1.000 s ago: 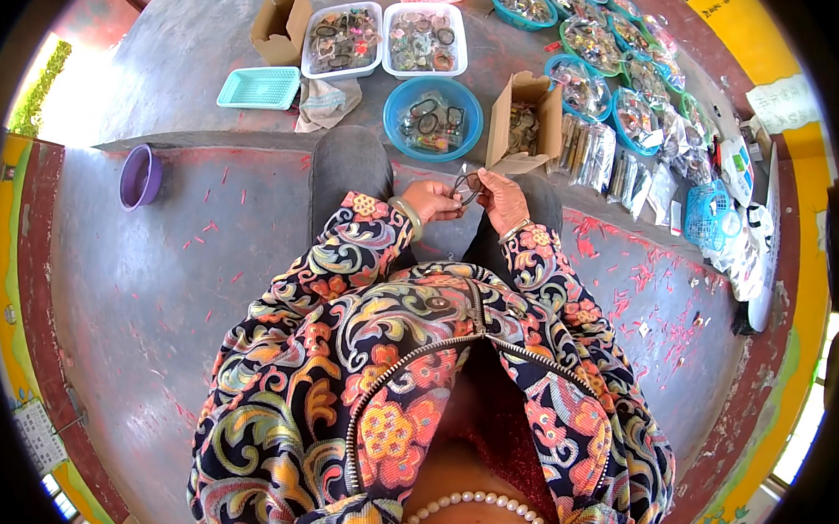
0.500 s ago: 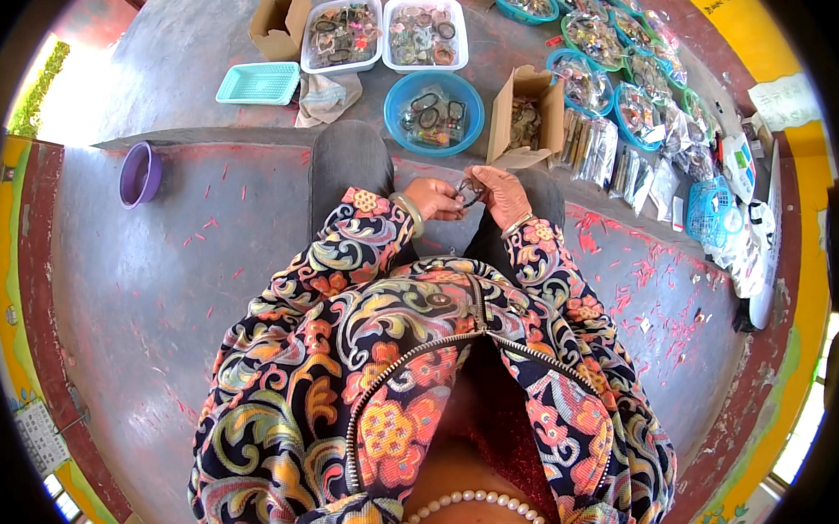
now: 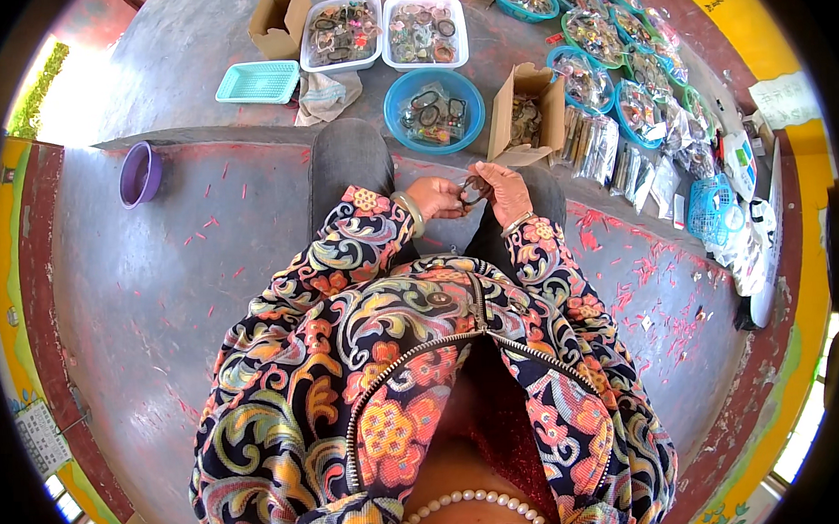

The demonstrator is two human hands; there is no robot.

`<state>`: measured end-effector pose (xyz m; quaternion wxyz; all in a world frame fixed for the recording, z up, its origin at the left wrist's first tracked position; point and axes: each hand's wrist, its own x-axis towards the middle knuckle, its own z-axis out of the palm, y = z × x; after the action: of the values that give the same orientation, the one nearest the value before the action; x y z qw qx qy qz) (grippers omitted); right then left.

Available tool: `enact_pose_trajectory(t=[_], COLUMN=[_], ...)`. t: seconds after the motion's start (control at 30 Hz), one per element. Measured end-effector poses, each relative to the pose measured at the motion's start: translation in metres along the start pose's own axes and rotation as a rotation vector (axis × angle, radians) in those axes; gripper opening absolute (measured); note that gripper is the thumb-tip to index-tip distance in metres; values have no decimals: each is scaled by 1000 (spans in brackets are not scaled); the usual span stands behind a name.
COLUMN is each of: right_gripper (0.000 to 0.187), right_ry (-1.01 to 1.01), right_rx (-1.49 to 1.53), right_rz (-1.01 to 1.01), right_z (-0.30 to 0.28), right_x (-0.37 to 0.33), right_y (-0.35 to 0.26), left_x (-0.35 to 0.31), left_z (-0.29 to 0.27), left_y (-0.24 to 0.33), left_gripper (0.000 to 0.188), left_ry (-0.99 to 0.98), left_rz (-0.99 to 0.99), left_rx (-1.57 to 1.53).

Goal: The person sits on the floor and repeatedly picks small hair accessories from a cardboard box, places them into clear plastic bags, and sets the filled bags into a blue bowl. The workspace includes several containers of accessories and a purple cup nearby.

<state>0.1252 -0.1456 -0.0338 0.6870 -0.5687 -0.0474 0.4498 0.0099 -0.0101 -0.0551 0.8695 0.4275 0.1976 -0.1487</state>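
Around, yellow walls (image 3: 752, 33) edge the red-flecked grey floor (image 3: 191, 335) (both hands (image 3: 433, 198) (image 3: 505, 193), grip pinched, hold a dark loop (image 3: 473, 190)).

Workshop-like space: bagged trinkets (image 3: 591, 145), basins (image 3: 434, 149), concrete floor (image 3: 153, 299)

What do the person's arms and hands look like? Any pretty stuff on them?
The sleeves are dark and flowery, with pink, orange, yellow and green swirls. The left hand has a thick, pale bangle at its wrist; the right hand has a thinner bangle. Both are ungloved.
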Motion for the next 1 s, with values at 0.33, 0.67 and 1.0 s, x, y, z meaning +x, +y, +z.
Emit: enact_pose_trajectory(t=[0.33,0.67,1.0], right_gripper=[18,13,18], right_ry=[-74,-132,-191], right_rx=[-213,-482,-417], right_rz=[33,-23,21], right_z=[10,6,11], right_x=[-4,-1,-5], right_y=[-1,1,0], left_x=[-2,-6,-2], left_z=[3,5,-3], left_y=[10,19,9], left_gripper=[14,14,13], left_ry=[238,354,283], left_rz=[208,164,209], left_rx=[-256,64,-193])
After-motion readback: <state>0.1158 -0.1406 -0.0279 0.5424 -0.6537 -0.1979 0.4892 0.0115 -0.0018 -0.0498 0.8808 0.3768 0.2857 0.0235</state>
